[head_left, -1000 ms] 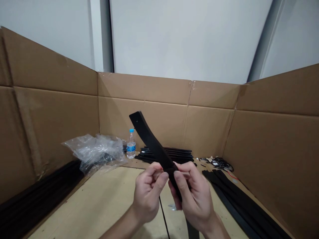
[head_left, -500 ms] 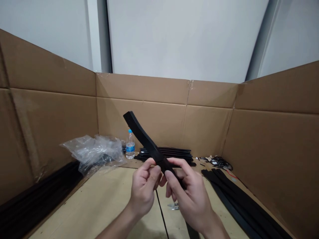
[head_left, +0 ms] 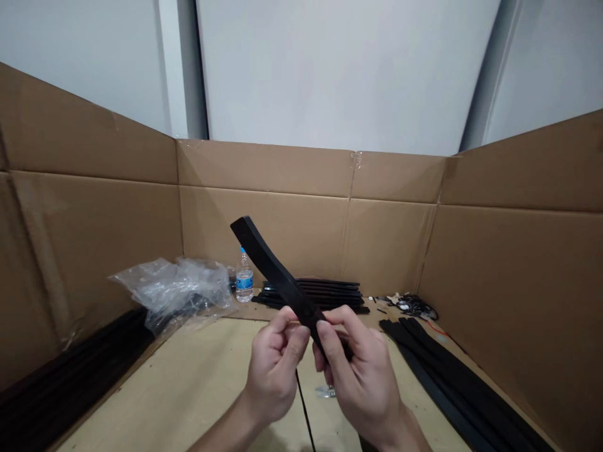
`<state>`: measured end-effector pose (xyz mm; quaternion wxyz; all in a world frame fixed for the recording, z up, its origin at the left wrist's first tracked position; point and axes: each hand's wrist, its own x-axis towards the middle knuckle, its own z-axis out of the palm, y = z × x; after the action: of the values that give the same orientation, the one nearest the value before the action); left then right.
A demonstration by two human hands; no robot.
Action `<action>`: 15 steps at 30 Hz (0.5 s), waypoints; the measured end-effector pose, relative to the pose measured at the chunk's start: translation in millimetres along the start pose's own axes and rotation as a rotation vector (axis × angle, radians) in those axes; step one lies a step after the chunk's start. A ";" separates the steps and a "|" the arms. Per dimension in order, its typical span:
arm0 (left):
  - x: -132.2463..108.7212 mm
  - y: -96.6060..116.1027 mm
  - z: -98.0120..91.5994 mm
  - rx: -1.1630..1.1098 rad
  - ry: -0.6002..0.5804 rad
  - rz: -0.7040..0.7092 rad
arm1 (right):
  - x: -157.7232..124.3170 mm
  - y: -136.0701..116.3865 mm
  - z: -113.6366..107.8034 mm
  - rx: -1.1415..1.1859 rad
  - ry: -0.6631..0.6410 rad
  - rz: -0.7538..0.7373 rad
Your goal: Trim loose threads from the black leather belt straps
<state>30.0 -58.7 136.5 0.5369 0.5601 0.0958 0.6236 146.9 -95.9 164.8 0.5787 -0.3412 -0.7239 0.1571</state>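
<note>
A curved black strip (head_left: 271, 263) slants across the middle of the view, its blunt end raised at the upper left. My left hand (head_left: 277, 361) pinches its lower part between thumb and fingers. Just to the right, my right hand (head_left: 360, 370) grips the same strip, thumb on top. Below the hands, a thin black cord (head_left: 305, 411) runs down over the pale board. A small clear and metal tool (head_left: 325, 392) lies partly hidden behind my right hand.
Cardboard walls (head_left: 264, 232) enclose the pale board (head_left: 188, 376). Toward the back are clear plastic bags (head_left: 181, 289), a water bottle (head_left: 244, 282), stacked black strips (head_left: 330, 292) and tangled cords (head_left: 417, 306). Long black strips lie at left (head_left: 80, 364) and right (head_left: 452, 383).
The raised end of the strip has dipped slightly. Both hands have shifted a little downward, and the thumbs are now closer together along the strip.
</note>
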 end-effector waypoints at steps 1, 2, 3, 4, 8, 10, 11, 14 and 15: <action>-0.6 0.5 0.4 -0.010 0.001 -0.005 | -0.6 0.2 0.5 -0.003 0.003 -0.008; -0.9 1.2 0.8 -0.021 0.000 -0.011 | -1.2 0.3 1.0 -0.002 0.008 -0.010; -1.2 2.0 1.1 -0.032 -0.003 -0.018 | -1.8 0.3 1.6 0.001 0.013 -0.007; -1.2 2.8 1.4 -0.043 -0.005 -0.024 | -2.3 0.2 2.2 0.005 0.020 0.002; -1.0 6.0 2.3 -0.061 -0.004 -0.042 | -2.3 -0.2 2.8 0.038 0.039 0.048; -0.8 7.6 3.4 -0.049 0.010 -0.075 | -0.7 -0.5 2.0 0.094 0.024 0.092; -0.5 8.4 4.0 -0.042 0.027 -0.095 | 0.4 -0.5 1.5 0.132 0.009 0.113; 2.6 11.1 4.3 -0.043 0.115 -0.122 | 4.2 1.0 0.4 0.211 -0.076 0.144; 4.6 12.2 3.4 -0.046 0.140 -0.120 | 5.3 2.2 0.2 0.217 -0.103 0.150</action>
<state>26.8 -61.7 149.3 0.5781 0.4958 0.1520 0.6299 146.9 -90.7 167.2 0.5610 -0.3211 -0.7039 0.2945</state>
